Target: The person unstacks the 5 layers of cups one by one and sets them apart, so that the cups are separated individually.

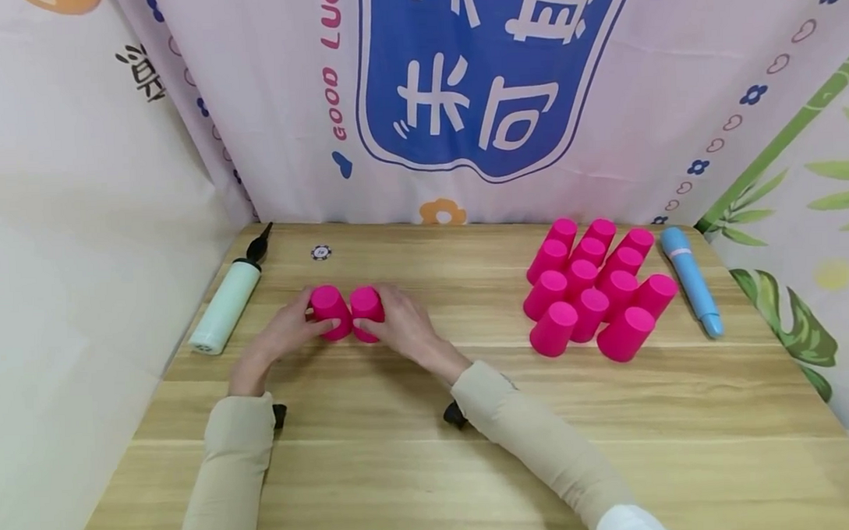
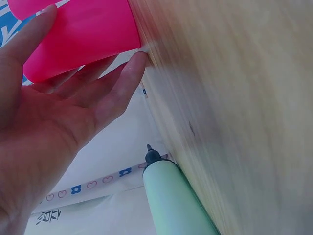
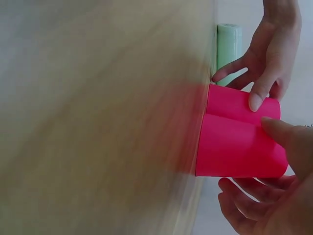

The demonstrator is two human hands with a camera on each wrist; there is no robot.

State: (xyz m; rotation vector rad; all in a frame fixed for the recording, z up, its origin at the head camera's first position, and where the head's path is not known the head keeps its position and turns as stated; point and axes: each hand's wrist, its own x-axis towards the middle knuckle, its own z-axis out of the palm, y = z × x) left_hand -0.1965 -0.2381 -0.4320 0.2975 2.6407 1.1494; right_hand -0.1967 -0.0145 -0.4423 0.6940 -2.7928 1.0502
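Gripping one upturned bright pink plastic cup [image 1: 330,311] in your left hand [image 1: 286,332] and its twin pink cup [image 1: 367,312] in your right hand [image 1: 404,328], you hold both upright, touching side by side on the pale wooden table [image 1: 431,467], each hand curled around its outer side.

A wood table [image 1: 474,466] sits in front of a pink cloth w/ a big blue sign [image 1: 488,75]. A pale green pump [image 1: 224,307] lies at the left edge. A small round chip [image 1: 321,252] sits near it. A bunch of pink cups [image 1: 594,290] stands upside down at the right, w/ a blue pump [image 1: 690,279] just beside them.
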